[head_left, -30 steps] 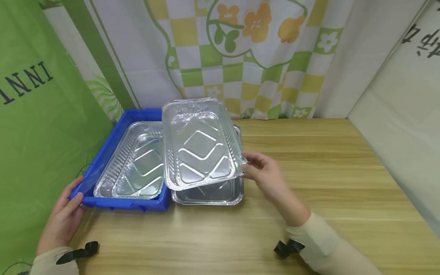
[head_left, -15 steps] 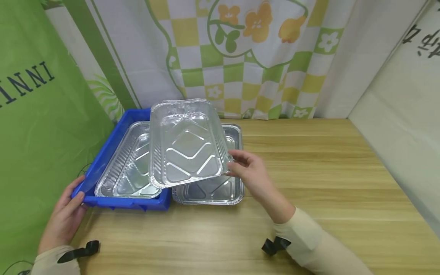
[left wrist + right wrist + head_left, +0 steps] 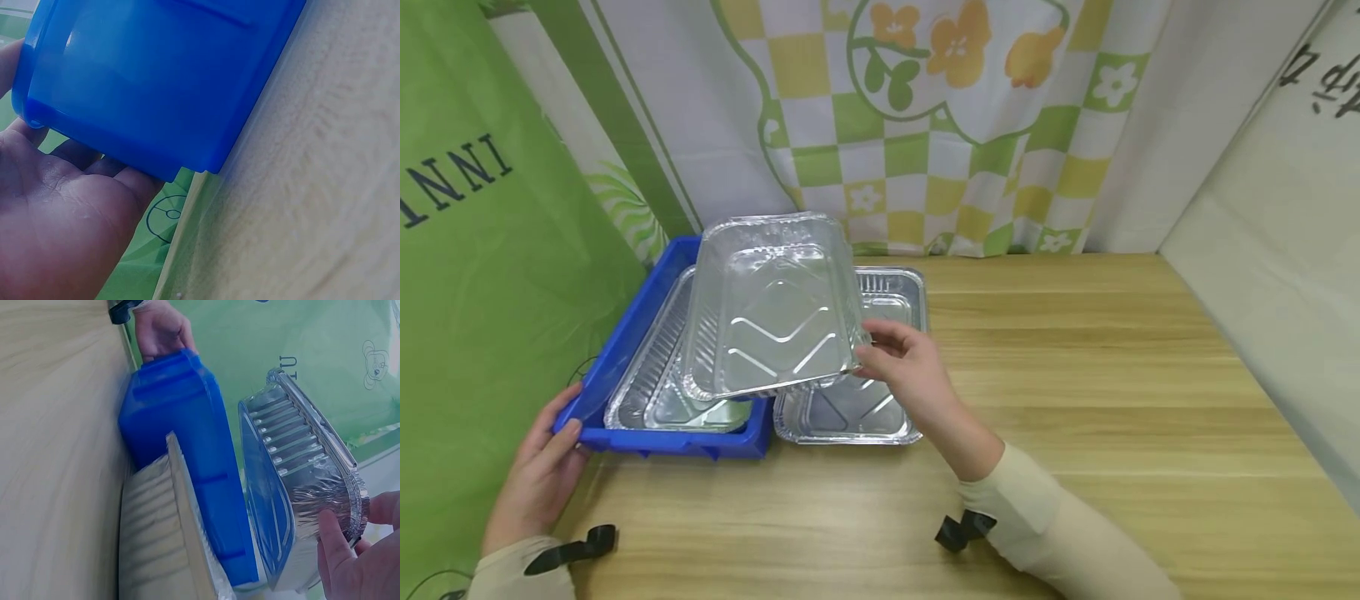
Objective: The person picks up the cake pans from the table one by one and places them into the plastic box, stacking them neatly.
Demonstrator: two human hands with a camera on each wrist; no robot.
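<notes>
My right hand [image 3: 910, 367] pinches the right rim of a foil tray [image 3: 778, 308], which hangs tilted over the blue bin [image 3: 625, 333] and partly over a second foil tray [image 3: 895, 417] on the table. In the right wrist view the held foil tray [image 3: 300, 450] shows its ribbed side, apart from the bin below. Another foil tray [image 3: 651, 375] lies inside the bin, partly hidden by the held one. My left hand [image 3: 546, 467] grips the bin's near left corner, thumb over the rim; in the left wrist view its fingers [image 3: 78, 150] lie behind the bin wall.
The wooden table [image 3: 1075, 400] extends to the right and front. A patterned curtain [image 3: 925, 167] hangs along the back edge, a green cloth [image 3: 490, 292] on the left and a pale cloth [image 3: 1285, 250] on the right. Each wrist has a black strap [image 3: 962, 529].
My right hand has carried the held foil tray leftward, from above the second foil tray to over the bin, uncovering more of the one on the table. My left hand stays on the bin corner.
</notes>
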